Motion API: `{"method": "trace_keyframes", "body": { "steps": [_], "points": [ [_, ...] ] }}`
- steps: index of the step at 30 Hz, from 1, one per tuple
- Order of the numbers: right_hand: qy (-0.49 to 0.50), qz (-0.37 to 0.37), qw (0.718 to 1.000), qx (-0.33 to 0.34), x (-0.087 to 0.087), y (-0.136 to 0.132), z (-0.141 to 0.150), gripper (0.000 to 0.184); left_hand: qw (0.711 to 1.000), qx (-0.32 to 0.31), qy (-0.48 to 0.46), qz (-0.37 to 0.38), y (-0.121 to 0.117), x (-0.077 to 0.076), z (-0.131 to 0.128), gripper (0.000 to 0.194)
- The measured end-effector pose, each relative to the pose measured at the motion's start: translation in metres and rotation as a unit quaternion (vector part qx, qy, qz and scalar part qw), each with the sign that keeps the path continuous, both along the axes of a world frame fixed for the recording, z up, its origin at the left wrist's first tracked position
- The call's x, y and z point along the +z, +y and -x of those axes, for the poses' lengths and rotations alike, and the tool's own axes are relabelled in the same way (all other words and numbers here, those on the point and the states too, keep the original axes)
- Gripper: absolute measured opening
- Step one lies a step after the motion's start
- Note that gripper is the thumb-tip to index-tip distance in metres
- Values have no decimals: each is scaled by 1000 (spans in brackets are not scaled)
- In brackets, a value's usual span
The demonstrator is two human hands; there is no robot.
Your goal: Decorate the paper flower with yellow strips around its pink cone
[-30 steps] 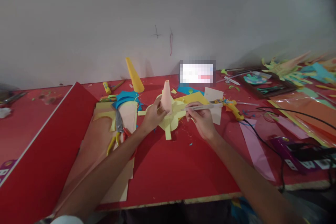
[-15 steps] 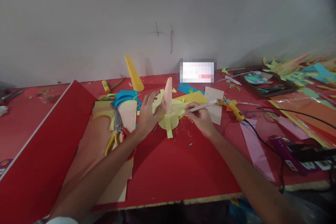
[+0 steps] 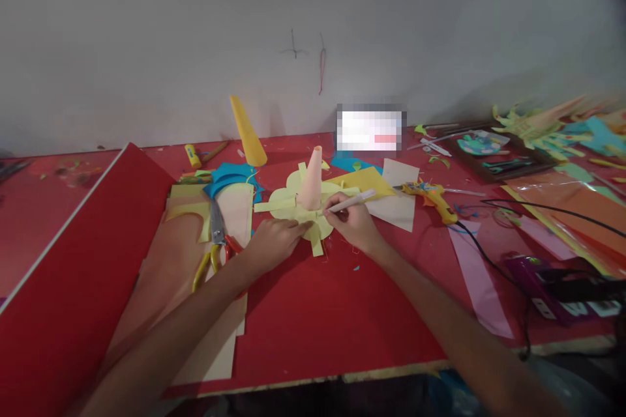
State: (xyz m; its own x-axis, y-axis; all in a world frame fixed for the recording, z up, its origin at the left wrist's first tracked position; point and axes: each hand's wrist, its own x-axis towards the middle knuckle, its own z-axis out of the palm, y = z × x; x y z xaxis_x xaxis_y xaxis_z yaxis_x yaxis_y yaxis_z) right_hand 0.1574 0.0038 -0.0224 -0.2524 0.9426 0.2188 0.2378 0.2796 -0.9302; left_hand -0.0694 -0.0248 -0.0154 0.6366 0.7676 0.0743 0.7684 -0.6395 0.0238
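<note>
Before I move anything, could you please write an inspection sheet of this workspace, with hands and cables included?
Surface: red table, wood-coloured front edge.
Work: pink cone stands wide end down on yellow paper flower.
Clutter: scissors, glue gun, blue paper.
Hands: left at flower's near side; right holds pen.
Cables: black, from glue gun towards front edge.
Surroundings: grey wall behind; other people, nothing seen.

Upright pale-pink cone (image 3: 312,184) on yellow petalled paper (image 3: 282,195), slanted whitish pen (image 3: 351,201) beside it
</note>
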Motion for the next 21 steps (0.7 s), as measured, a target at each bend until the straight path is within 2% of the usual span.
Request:
{"method": "trace_keyframes", "body": {
  "steps": [8, 15, 21],
  "points": [
    [-67, 4, 997, 37, -9, 10, 10, 15, 999, 17, -11, -46, -2, -5, 0, 33],
    [-112, -9, 992, 63, -9, 8, 12, 13, 999, 37, 1, 4, -2, 2, -1, 35],
    [-119, -24, 992, 35, -7, 7, 12, 11, 999, 45, -14, 15, -2, 2, -1, 37]
  ]
}}
